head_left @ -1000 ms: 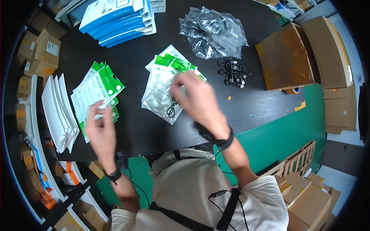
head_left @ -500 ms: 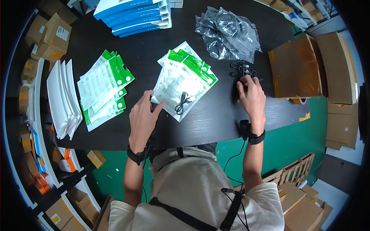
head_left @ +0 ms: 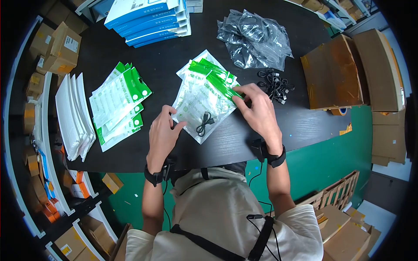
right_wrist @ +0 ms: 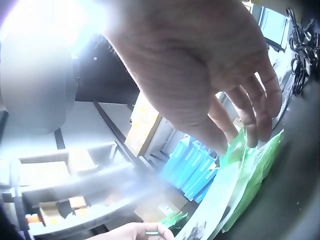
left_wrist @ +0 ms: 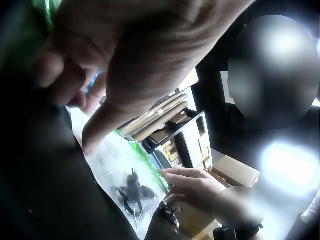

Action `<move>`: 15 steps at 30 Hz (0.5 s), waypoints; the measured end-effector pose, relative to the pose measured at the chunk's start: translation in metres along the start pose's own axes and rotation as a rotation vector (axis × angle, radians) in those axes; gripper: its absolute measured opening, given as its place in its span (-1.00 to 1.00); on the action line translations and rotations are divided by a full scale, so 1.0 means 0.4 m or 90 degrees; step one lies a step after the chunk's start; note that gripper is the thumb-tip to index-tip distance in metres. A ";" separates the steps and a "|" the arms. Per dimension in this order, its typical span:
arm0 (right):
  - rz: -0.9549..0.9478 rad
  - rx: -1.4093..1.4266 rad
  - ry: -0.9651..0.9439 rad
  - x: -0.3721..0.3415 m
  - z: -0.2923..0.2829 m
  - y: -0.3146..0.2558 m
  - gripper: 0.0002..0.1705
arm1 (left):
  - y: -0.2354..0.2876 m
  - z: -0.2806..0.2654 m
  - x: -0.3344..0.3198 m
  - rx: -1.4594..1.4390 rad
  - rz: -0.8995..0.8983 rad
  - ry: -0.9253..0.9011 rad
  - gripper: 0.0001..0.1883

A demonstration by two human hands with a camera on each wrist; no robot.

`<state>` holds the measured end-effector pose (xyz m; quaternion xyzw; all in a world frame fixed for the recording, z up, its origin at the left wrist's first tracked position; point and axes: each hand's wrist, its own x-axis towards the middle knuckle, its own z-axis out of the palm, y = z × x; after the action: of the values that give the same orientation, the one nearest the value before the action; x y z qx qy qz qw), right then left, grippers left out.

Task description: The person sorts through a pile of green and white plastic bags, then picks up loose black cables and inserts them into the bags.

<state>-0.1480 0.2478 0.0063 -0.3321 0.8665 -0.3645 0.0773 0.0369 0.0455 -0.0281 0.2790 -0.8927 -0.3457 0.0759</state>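
A pile of clear plastic bags with green tops (head_left: 200,93) lies in front of me, printed with cable labels. A coiled black cable (head_left: 205,124) shows at the lower end of the top bag. My right hand (head_left: 260,109) pinches the green edge (right_wrist: 237,152) of a bag between thumb and fingertips. At the pile's left edge rests my left hand (head_left: 163,135); its thumb (left_wrist: 95,135) touches the bag's border and stands apart from the fingers. Several more black cables (head_left: 275,85) sit in a heap beyond the right hand.
To the left are a second pile of green-topped bags (head_left: 119,102) and white padded envelopes (head_left: 72,119). Blue-and-white boxes (head_left: 146,24) are stacked at the back, near dark clear bags (head_left: 254,39). A cardboard box (head_left: 331,74) stands at the table's right side.
My left hand came from the left bag pile to the middle pile. The right hand went to the cable heap, then back to the middle pile's green edge.
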 end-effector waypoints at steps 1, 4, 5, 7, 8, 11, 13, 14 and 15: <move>-0.003 0.000 -0.009 0.001 0.007 0.000 -0.70 | -0.001 -0.002 0.000 0.004 0.009 0.002 -0.63; 0.007 0.022 -0.016 0.001 0.011 -0.007 -0.74 | -0.014 0.004 0.000 0.003 0.052 0.022 -0.64; 0.019 0.047 -0.016 0.001 0.012 -0.011 -0.76 | -0.022 0.008 0.000 0.000 0.083 0.041 -0.65; 0.030 0.071 -0.017 -0.002 0.013 -0.013 -0.78 | -0.027 0.010 -0.001 -0.003 0.113 0.061 -0.66; 0.027 0.089 -0.018 -0.005 0.014 -0.011 -0.82 | -0.026 0.008 -0.002 -0.027 0.096 0.055 -0.69; 0.022 0.123 -0.022 -0.019 0.015 0.000 -0.87 | -0.020 -0.004 -0.011 -0.076 0.058 0.043 -0.74; 0.095 0.242 -0.073 -0.031 0.012 0.010 -0.91 | -0.010 -0.021 -0.021 -0.257 -0.011 0.066 -0.82; 0.132 0.302 -0.099 -0.036 0.014 0.013 -0.93 | -0.006 -0.028 -0.024 -0.347 -0.046 0.078 -0.85; 0.132 0.302 -0.101 -0.041 0.018 0.015 -0.93 | -0.004 -0.032 -0.026 -0.347 -0.048 0.079 -0.85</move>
<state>-0.1358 0.2570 -0.0047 -0.2416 0.7774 -0.5206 0.2576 0.0505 0.0429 -0.0189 0.3020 -0.7494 -0.5578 0.1898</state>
